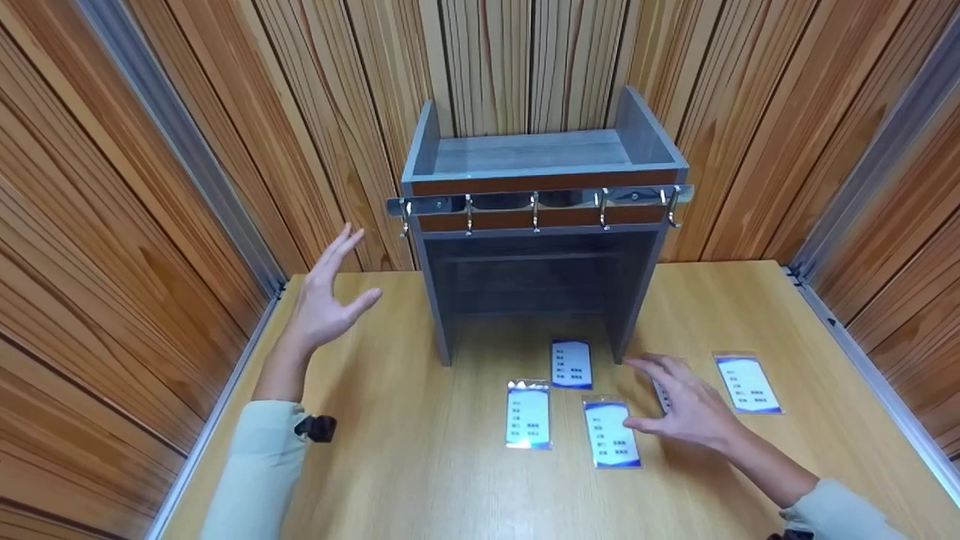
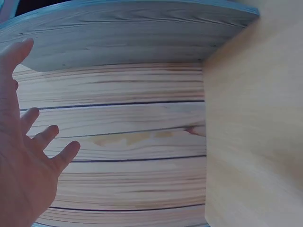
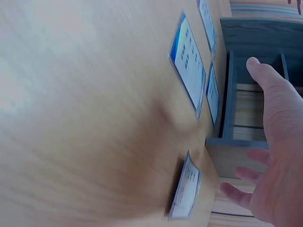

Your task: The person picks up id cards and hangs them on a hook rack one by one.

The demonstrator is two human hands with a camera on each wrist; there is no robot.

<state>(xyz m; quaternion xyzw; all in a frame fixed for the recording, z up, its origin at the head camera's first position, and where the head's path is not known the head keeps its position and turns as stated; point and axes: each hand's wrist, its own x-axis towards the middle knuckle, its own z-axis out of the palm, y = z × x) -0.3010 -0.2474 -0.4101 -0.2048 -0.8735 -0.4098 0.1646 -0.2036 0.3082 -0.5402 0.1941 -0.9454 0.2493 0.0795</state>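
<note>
My left hand [image 1: 322, 307] is raised left of the grey shelf, fingers spread and nothing in it. The left wrist view shows the same open palm [image 2: 26, 165] before the wooden wall. My right hand [image 1: 686, 405] hovers over the table among several white-and-blue cards in clear sleeves, its thumb apart from the fingers. One card [image 1: 660, 395] is mostly hidden behind it. Near its thumb tip lies another card [image 1: 611, 433]; farther left are a card [image 1: 528, 415] and one by the shelf [image 1: 571, 364]. To the right rests a card [image 1: 748, 384]. In the right wrist view the palm holds nothing.
A grey shelf unit [image 1: 630, 292] stands at the back, with a metal rail of several hooks [image 1: 535, 210] across its front. Wood-plank walls [image 1: 315, 135] enclose the light wooden table [image 1: 420, 465] behind and at both sides.
</note>
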